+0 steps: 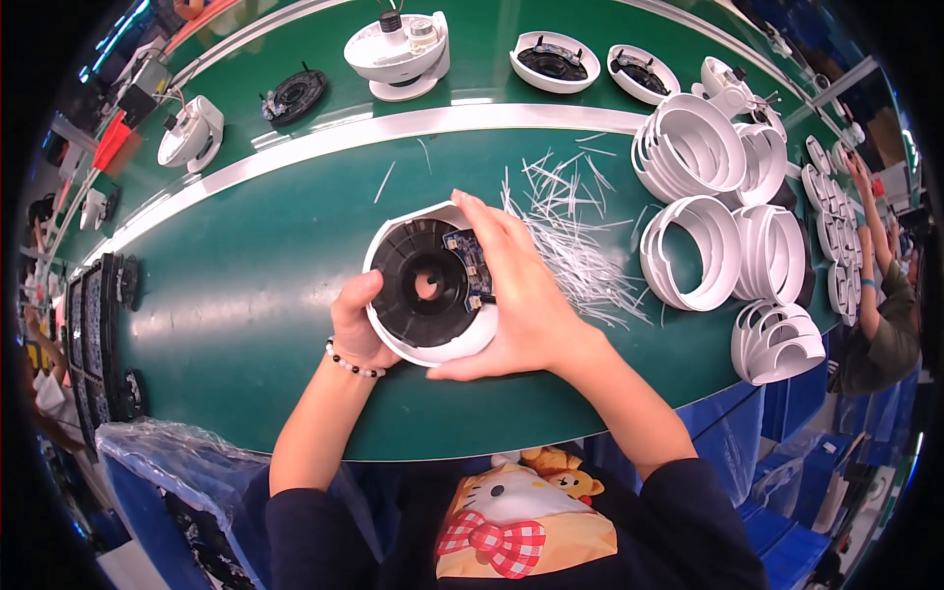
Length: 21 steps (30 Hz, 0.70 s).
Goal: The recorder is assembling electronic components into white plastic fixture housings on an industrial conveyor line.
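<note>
Above the green bench I hold a white round plastic housing (pixel 479 337) in both hands. Inside it sits a black disc (pixel 401 295) with a hole in its middle, and a small blue circuit board (pixel 470 264) lies along the disc's right side. My left hand (pixel 356 323) is closed on the lower left rim, its thumb pressed to the edge. Wrapped round the right side, my right hand (pixel 526 305) has its fingers at the top and its thumb below. The housing's underside is hidden.
Thin white strips (pixel 585 261) lie heaped right of the housing. White plastic rings (pixel 688 147) stand stacked farther right. Beyond a pale rail (pixel 433 120) are part-built white units (pixel 393 59) and a loose black disc (pixel 295 96). Black trays (pixel 93 334) line the left edge; a co-worker's arm (pixel 865 236) shows far right.
</note>
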### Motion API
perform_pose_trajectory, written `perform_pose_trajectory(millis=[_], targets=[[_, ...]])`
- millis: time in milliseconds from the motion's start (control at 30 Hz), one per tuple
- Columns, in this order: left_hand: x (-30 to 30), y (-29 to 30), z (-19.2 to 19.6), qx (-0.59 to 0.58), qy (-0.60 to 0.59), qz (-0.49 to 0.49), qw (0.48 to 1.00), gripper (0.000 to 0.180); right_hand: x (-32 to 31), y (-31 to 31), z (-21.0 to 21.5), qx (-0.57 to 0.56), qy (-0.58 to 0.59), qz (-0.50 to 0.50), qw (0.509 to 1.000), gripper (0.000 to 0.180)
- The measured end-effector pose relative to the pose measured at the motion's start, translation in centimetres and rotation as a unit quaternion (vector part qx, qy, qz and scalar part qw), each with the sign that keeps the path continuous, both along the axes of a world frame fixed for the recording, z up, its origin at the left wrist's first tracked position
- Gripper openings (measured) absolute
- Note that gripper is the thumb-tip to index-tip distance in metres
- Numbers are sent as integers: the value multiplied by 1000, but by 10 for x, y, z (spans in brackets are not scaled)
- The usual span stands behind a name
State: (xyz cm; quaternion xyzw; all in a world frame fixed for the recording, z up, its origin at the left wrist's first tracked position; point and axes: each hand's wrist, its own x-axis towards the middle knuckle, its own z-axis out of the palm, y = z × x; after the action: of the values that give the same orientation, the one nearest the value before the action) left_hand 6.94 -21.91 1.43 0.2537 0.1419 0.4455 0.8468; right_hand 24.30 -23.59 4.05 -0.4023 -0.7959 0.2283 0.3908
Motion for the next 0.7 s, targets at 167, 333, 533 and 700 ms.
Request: perform_pose_trajectory(millis=[167, 333, 533, 700], targets=[[14, -3, 13, -33, -12, 57, 998, 64, -16, -8, 2, 4, 38, -87, 995, 117], [21, -4, 18, -38, 21, 118, 992, 68, -20, -11, -4, 9, 41, -109, 993, 117], [13, 16, 33, -85, 65, 76, 991, 43, -5, -5, -1, 128, -68, -32, 989, 69], [6, 63, 44, -37, 233, -76, 969, 55, 11, 1, 6, 208, -56, -16, 976, 31]])
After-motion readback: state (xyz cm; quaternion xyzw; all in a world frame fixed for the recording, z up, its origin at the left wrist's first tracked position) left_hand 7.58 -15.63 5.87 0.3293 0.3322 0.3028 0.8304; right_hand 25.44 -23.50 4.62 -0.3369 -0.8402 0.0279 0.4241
